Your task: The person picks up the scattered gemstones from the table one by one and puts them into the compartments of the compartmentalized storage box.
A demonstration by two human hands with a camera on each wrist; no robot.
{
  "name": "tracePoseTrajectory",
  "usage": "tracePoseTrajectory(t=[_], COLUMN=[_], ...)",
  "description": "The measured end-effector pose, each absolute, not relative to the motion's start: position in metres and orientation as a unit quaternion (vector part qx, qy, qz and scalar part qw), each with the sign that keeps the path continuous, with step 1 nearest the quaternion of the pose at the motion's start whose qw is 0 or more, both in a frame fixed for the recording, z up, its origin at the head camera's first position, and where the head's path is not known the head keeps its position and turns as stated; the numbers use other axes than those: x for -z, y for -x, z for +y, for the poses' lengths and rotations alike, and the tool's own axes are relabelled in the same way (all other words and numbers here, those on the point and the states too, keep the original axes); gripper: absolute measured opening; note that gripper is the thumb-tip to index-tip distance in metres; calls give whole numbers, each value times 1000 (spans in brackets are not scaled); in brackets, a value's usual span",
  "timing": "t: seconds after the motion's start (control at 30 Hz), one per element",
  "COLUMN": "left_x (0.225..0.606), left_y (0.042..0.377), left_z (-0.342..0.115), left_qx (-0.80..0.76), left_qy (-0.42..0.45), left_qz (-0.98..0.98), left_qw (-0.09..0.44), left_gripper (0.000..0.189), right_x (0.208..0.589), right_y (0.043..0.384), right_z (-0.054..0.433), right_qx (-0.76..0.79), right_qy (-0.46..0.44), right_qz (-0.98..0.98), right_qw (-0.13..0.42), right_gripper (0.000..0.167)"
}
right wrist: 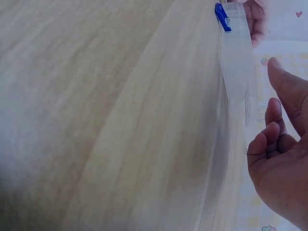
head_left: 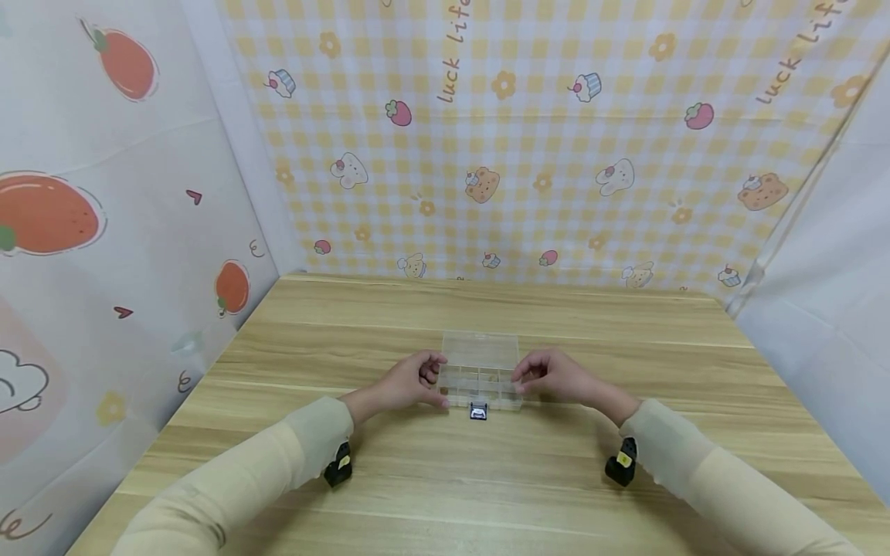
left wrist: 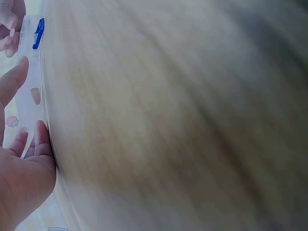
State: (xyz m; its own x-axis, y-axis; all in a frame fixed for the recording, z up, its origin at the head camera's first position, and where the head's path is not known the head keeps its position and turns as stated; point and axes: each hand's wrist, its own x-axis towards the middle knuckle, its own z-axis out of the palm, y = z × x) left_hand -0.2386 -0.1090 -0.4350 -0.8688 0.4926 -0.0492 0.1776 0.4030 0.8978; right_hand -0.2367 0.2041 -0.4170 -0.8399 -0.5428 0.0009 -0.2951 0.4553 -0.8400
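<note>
A clear plastic compartment box (head_left: 469, 380) lies on the wooden table with its lid (head_left: 480, 351) folded back. At its front is a blue latch (right wrist: 223, 18). My left hand (head_left: 417, 380) holds the box's left end, thumb at the front corner and fingers along the side. A small brown piece (left wrist: 35, 95) shows through the box wall near that hand. My right hand (head_left: 552, 376) is at the right end, fingertips right at the rim. In the right wrist view, its thumb and index finger stand apart with nothing visible between them.
The wooden table (head_left: 417, 479) spreads around the box. A checked curtain (head_left: 501, 139) hangs behind it, with white cloth walls at both sides. Black wrist devices (head_left: 621, 463) sit under both sleeves, close above the tabletop.
</note>
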Motion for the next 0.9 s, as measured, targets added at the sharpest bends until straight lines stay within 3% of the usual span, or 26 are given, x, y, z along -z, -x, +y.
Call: tracePoseTrajectory(t=[0.47, 0.73, 0.9], left_x=[434, 435, 437], left_y=[238, 238, 239], left_z=[-110, -110, -110], left_qx=[-514, -511, -511], left_qy=[-203, -204, -203], left_qz=[818, 819, 820], left_qw=[160, 161, 161], left_gripper=[70, 71, 70], right_x=[418, 388, 407], right_y=[236, 216, 228], right_z=[201, 188, 193], right_qx=[450, 446, 437], right_qy=[260, 257, 253], right_qz=[842, 845, 851], right_qw=[140, 147, 144], right_gripper=[13, 11, 12])
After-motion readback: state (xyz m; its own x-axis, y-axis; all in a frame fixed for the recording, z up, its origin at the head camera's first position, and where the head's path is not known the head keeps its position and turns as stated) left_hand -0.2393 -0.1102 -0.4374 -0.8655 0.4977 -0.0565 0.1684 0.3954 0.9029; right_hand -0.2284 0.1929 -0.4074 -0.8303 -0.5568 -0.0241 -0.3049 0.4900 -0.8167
